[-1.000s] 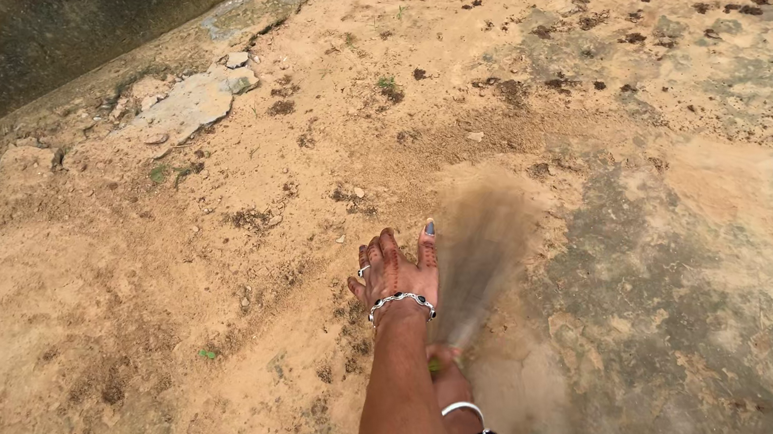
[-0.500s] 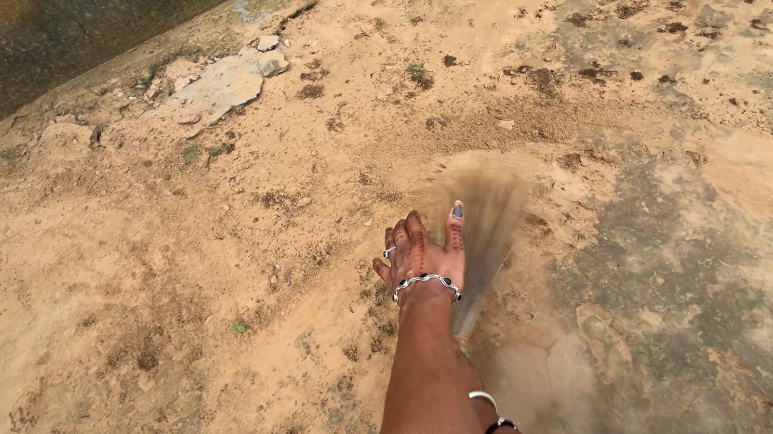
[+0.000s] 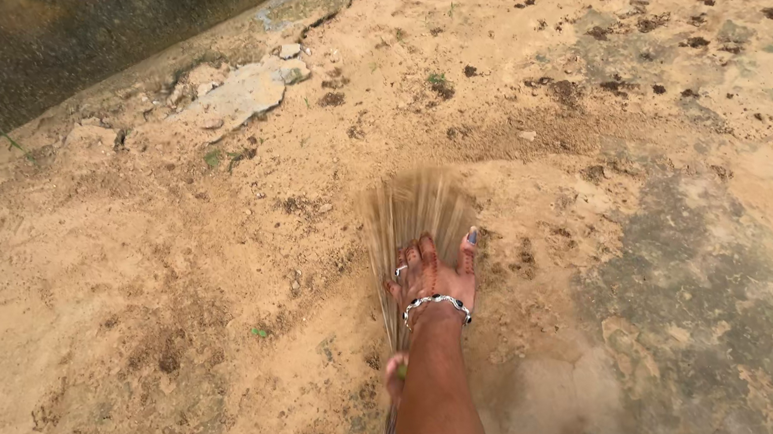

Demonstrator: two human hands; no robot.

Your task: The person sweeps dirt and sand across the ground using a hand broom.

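Observation:
A broom of straw-coloured bristles point(image 3: 414, 206) fans out on the sandy ground point(image 3: 173, 299), blurred by motion. My left hand point(image 3: 434, 275) lies over the bristles near their base, fingers spread and thumb to the right, with rings and a beaded bracelet at the wrist. Just below and left of that forearm, the fingers of my right hand point(image 3: 393, 377) curl around the broom's lower end; the rest of that hand is hidden under my left arm.
A dark wall point(image 3: 48, 52) runs along the top left, with broken concrete slabs point(image 3: 241, 93) at its foot. Loose sand covers the left and middle. Bare grey concrete patches point(image 3: 695, 288) show on the right, and small dark clods point(image 3: 674, 19) lie at the top right.
The broom's bristles swung from the right of my left hand to in front of it and slightly left. My hands shifted a little to the right in view.

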